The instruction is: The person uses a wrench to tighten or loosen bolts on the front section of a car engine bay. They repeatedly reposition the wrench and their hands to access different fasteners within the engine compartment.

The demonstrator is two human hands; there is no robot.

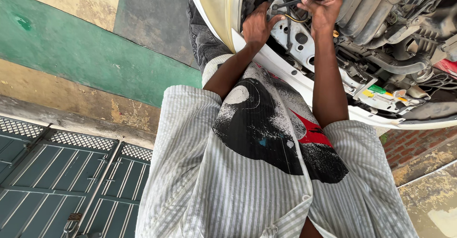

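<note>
- The slim black metal hand tool [299, 0], long-handled and lying nearly level, is up in the open engine bay at the top of the view, just above a white bracket [301, 42] with round holes.
- The right hand [323, 4] is curled tight around the tool's outer end, fingers folded over the handle.
- The left hand [258, 25] sits just beside it, fingers bent down onto the parts at the tool's far tip; whether it pinches the tool or only presses on the metal there cannot be told, since the fingertips are hidden.
- Both forearms reach over the white car body edge [285, 74].
- A thin yellow wire [297, 19] loops between the two hands.
- A grey ribbed engine cover [366, 9] lies right of the right hand, with black hoses [397, 67] below it.
- A striped grey-white open shirt [200, 171] fills the lower view.
</note>
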